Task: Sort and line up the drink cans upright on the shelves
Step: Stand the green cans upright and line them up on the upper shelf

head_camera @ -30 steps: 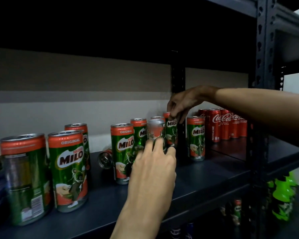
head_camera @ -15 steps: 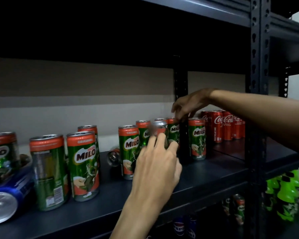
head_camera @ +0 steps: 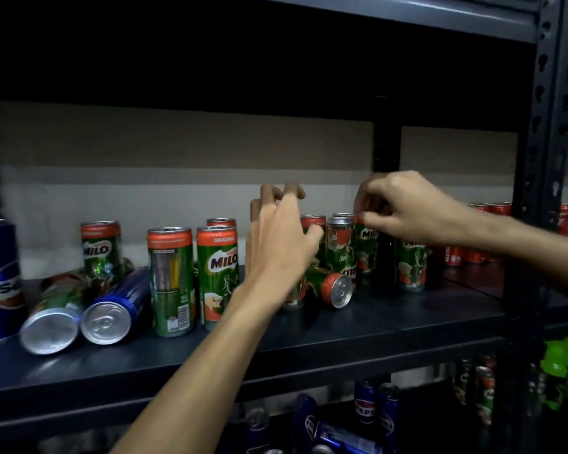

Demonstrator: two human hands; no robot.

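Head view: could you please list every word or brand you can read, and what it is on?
"MILO", "ORIGINAL": front upright green can
"MILO": green can at back left
"PEPS", cut off: upright blue can at the bottom
Red cans at right: lettering too blurred
Neighbouring green can: back print too small

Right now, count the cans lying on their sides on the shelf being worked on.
3: the leftmost Milo can at far left, a blue can right beside it, and the centre Milo can in front of the upright row. The left hand may hide more.
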